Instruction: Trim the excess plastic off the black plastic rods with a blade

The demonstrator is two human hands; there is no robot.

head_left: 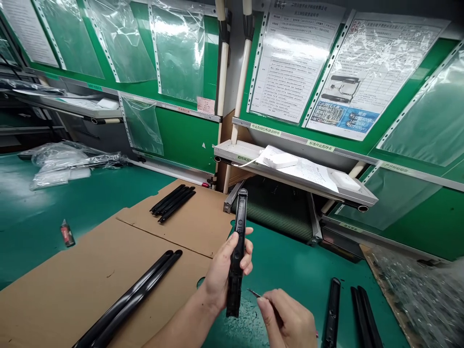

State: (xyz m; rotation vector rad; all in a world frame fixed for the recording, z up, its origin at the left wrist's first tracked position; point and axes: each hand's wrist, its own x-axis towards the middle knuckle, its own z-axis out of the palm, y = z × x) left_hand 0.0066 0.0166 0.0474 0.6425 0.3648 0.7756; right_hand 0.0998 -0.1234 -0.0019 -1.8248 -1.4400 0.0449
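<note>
A long black plastic part (240, 227), hollow side toward me, stands nearly upright in my left hand (222, 270), whose fingers are wrapped around its middle. To its lower right, my right hand (288, 316) is closed on a small knife with a thin pointed metal blade (254, 293); most of its handle is hidden in the fist. The blade tip is apart from the part. Small pale shavings (244, 321) are scattered on the green tabletop (286, 263) beneath. Right of my right hand lie a similar black part (331, 311) and a black pair (365, 314).
On the cardboard sheet (90, 280) lie two long black strips (134, 299) and a group of shorter ones (173, 202). A small red bottle (67, 233) and plastic bags (68, 159) are at left. A conveyor (279, 205) sits behind, under a shelf (297, 169). Clear plastic packaging (420, 295) is at right.
</note>
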